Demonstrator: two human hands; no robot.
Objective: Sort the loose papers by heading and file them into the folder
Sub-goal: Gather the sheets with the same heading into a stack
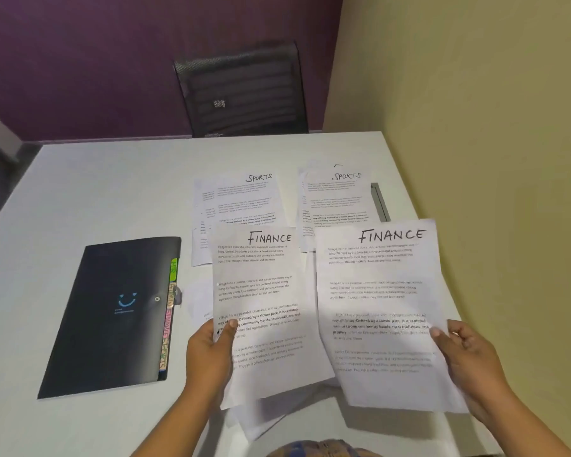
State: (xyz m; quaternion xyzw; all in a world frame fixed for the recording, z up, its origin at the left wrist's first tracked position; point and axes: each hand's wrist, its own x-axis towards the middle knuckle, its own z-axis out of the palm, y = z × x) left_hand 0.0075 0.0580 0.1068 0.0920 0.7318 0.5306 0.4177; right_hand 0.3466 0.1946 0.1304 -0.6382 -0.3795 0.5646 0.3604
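Now my L hand point(211, 344) pinches the left FINANCE sheet point(261, 285) at its 8 o'clock edge; R hand point(465, 354) grips the right FINANCE sheet point(383, 291) at 4 o'clock. At 12 lie the left SPORTS pile point(244, 199) and right SPORTS pile point(337, 196); folder point(112, 324), closed, at 9 o'clock.

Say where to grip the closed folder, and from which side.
Probably the folder by its right edge, near the snap button, coming from the right: it lies flat and closed, and there the flap ends and the tabs stick out. The left hand, nearest, holds a sheet.
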